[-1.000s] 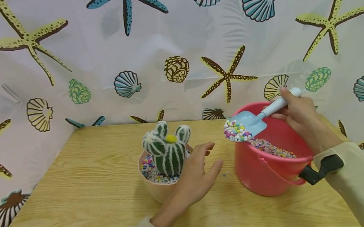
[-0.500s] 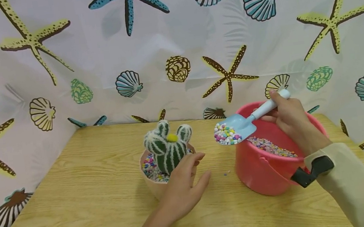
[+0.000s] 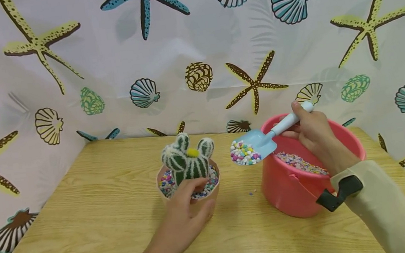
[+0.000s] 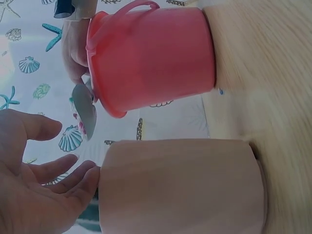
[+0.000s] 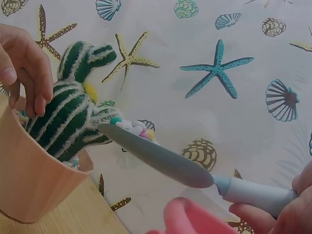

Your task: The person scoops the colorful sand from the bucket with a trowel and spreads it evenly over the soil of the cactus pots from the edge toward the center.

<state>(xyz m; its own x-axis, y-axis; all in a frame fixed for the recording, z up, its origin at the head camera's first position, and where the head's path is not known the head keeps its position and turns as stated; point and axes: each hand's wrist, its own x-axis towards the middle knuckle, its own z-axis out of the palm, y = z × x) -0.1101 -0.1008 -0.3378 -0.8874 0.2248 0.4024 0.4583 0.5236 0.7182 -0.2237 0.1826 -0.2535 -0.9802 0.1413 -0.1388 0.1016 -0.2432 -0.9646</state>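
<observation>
My right hand point(image 3: 313, 129) grips the white handle of a light blue toy shovel point(image 3: 263, 141), its blade heaped with multicoloured pebbles point(image 3: 243, 153). The blade hangs just left of the rim of a pink bucket point(image 3: 290, 193), in the gap between bucket and pot. A green and white fuzzy cactus point(image 3: 188, 164) with a yellow top stands in a peach pot point(image 5: 41, 170) among coloured pebbles. My left hand point(image 3: 183, 215) is at the pot's near side, fingers loosely bent over the rim and holding nothing. In the left wrist view, its fingertips lie close to the pot's rim; contact is uncertain.
More pebbles point(image 3: 302, 164) lie inside the bucket, whose handle hangs down its near side. A couple of stray pebbles point(image 3: 251, 194) sit on the wooden table point(image 3: 97, 224) between pot and bucket. A white curtain point(image 3: 109, 49) printed with starfish and shells hangs behind.
The right hand has moved left, bringing the loaded shovel from over the bucket's edge toward the pot. My left hand has drawn left and nearer to me, along the pot's near side.
</observation>
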